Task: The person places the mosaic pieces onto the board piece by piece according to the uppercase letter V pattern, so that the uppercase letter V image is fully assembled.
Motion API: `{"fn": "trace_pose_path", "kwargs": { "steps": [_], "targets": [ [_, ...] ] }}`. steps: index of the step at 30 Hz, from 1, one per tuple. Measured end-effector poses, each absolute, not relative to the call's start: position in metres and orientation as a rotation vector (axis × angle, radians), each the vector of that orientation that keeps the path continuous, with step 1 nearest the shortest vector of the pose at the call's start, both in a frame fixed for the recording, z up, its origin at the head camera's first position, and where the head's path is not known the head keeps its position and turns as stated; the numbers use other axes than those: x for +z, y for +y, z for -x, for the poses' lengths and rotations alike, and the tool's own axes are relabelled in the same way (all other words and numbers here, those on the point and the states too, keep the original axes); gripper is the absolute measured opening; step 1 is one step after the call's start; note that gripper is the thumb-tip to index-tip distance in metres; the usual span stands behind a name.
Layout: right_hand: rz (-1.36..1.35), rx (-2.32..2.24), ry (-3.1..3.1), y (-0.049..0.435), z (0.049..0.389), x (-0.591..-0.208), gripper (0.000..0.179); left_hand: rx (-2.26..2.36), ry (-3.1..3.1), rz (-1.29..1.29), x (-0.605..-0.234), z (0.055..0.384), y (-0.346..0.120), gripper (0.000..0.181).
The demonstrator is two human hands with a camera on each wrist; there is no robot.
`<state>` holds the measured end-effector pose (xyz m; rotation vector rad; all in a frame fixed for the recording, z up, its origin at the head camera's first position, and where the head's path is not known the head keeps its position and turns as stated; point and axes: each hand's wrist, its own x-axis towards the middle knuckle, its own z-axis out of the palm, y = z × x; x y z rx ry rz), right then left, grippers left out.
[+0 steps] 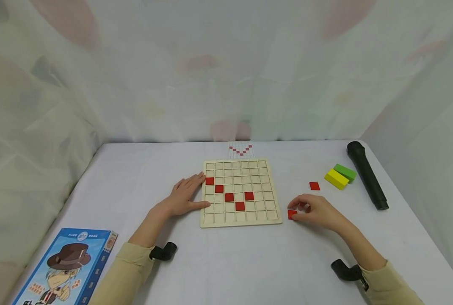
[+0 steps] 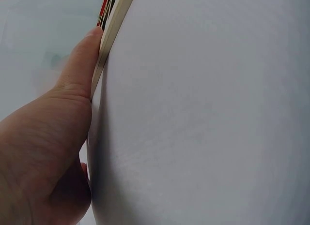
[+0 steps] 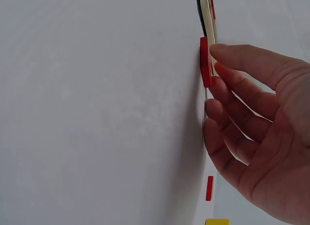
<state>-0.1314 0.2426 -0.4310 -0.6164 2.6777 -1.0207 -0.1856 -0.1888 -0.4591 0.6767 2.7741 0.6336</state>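
A pale wooden grid board (image 1: 230, 218) lies on the table with several red square tiles (image 1: 240, 206) in its cells. My left hand (image 1: 182, 197) rests at the board's left side, fingers extended, thumb (image 2: 80, 65) over the edge. Right of the board, my right hand (image 1: 314, 210) pinches a red square tile (image 1: 291, 214) with thumb and index finger. In the right wrist view this tile (image 3: 204, 63) is seen edge-on beneath the fingertips, the other fingers loosely bent. One more red tile (image 1: 314, 186) lies beyond that hand.
A small pattern card (image 1: 241, 150) with a red V of squares lies behind the board. Yellow (image 1: 336, 179) and green (image 1: 345, 171) blocks sit at right, beside a black cylindrical object (image 1: 367, 176). A blue illustrated box (image 1: 64, 267) is at front left. Hanging cloth surrounds the table.
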Motion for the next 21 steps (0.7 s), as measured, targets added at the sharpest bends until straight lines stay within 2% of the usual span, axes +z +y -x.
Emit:
{"fn": "trace_pose_path", "kwargs": {
  "steps": [21],
  "targets": [
    [0.685,-1.014,2.728,0.2442,0.1294,-0.4351,0.028,0.639,2.776,-0.683,-0.4592,0.1859,-0.1892,0.097]
  ]
}}
